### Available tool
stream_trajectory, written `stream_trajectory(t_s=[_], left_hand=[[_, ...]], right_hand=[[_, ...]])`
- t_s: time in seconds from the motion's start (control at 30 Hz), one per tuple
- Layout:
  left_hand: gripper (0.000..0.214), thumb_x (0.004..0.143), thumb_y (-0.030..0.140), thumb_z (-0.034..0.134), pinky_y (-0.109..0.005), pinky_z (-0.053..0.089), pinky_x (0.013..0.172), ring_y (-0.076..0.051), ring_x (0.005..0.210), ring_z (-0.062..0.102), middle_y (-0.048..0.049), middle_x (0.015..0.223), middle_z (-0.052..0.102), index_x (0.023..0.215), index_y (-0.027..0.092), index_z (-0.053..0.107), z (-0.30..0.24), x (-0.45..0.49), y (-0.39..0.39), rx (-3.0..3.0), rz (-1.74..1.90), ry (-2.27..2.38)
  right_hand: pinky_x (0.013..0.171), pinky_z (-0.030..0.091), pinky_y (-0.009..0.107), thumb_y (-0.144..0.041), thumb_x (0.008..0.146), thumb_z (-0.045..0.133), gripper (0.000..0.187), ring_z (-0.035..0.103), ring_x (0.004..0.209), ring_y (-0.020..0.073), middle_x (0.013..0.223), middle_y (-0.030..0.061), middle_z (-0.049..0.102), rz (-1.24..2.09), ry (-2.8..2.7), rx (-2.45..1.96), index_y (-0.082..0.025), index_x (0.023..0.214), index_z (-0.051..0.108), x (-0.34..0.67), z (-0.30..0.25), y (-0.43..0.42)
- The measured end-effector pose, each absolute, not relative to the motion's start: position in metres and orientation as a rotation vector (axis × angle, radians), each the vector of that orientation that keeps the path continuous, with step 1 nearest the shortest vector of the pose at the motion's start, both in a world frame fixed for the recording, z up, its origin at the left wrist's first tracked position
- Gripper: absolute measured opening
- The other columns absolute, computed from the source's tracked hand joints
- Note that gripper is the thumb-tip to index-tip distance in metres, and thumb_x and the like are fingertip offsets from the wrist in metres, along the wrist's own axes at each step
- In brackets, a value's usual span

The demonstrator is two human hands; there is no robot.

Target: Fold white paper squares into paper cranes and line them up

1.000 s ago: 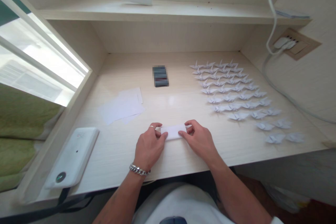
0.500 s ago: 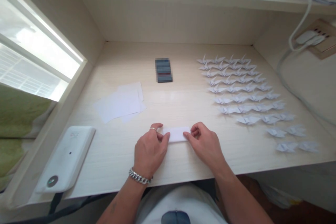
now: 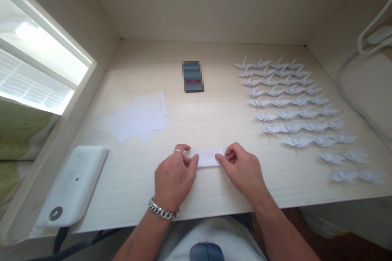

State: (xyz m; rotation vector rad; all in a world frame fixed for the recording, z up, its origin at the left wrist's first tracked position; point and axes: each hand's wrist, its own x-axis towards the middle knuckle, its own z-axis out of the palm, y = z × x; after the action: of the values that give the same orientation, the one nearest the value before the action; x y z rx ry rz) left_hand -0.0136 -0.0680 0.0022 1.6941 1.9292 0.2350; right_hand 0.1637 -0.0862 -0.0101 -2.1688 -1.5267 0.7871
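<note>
A folded sheet of white paper point(image 3: 208, 158), now a narrow rectangle, lies at the front of the desk between my hands. My left hand point(image 3: 176, 175) pinches its left end, thumb on top; a ring and a chain bracelet show on this side. On the right end, my right hand point(image 3: 243, 167) has its thumb pressed on the paper with the other fingers curled in. The fingertips beneath the paper are partly hidden.
Loose white sheets point(image 3: 137, 118) lie to the left. Rows of folded paper cranes point(image 3: 288, 102) cover the right side. A blurred dark flat object point(image 3: 192, 76) rests at the back middle. A white box-like device point(image 3: 73, 185) with a dark strap sits at the front left.
The view has tilted down and shifted slightly, so the desk's contents sit differently in the picture. Both hands keep the same hold on the folded paper.
</note>
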Motion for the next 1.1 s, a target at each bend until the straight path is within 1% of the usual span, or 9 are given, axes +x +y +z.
stream_trajectory(t_s=[0.23,0.4,0.9,1.1], left_hand=[[0.025,0.086,0.039,0.057,-0.032,0.043,0.067,-0.023,0.074,0.071,0.0029,0.074,0.075,0.107,0.026,0.060,0.0020,-0.0129,-0.0668,1.700,0.196,1.949],[0.027,0.086,0.041,0.057,-0.032,0.044,0.067,-0.024,0.074,0.071,0.0043,0.074,0.075,0.109,0.027,0.059,0.0010,-0.0135,-0.0672,1.703,0.208,1.961],[0.025,0.086,0.042,0.056,-0.033,0.044,0.066,-0.025,0.074,0.071,0.0065,0.072,0.075,0.107,0.029,0.059,-0.0001,-0.0132,-0.0659,1.712,0.187,1.970],[0.025,0.085,0.041,0.058,-0.033,0.044,0.066,-0.024,0.072,0.071,0.0059,0.072,0.075,0.107,0.028,0.059,0.0015,-0.0129,-0.0662,1.680,0.194,1.969]], right_hand=[[0.063,0.040,0.029,-0.038,0.081,0.064,0.018,0.063,0.064,0.0179,0.067,-0.0029,0.068,0.793,-1.541,-2.188,-0.024,0.075,0.054,0.1636,-0.0098,-0.0848],[0.064,0.040,0.029,-0.038,0.080,0.066,0.019,0.063,0.064,0.0172,0.066,-0.0034,0.067,0.802,-1.534,-2.175,-0.024,0.075,0.054,0.1647,-0.0098,-0.0836],[0.064,0.040,0.028,-0.037,0.080,0.066,0.019,0.062,0.063,0.0170,0.064,-0.0042,0.066,0.817,-1.538,-2.165,-0.024,0.074,0.054,0.1670,-0.0101,-0.0817],[0.063,0.039,0.028,-0.038,0.081,0.065,0.018,0.062,0.064,0.0172,0.065,-0.0036,0.067,0.828,-1.559,-2.176,-0.024,0.074,0.055,0.1672,-0.0084,-0.0818]])
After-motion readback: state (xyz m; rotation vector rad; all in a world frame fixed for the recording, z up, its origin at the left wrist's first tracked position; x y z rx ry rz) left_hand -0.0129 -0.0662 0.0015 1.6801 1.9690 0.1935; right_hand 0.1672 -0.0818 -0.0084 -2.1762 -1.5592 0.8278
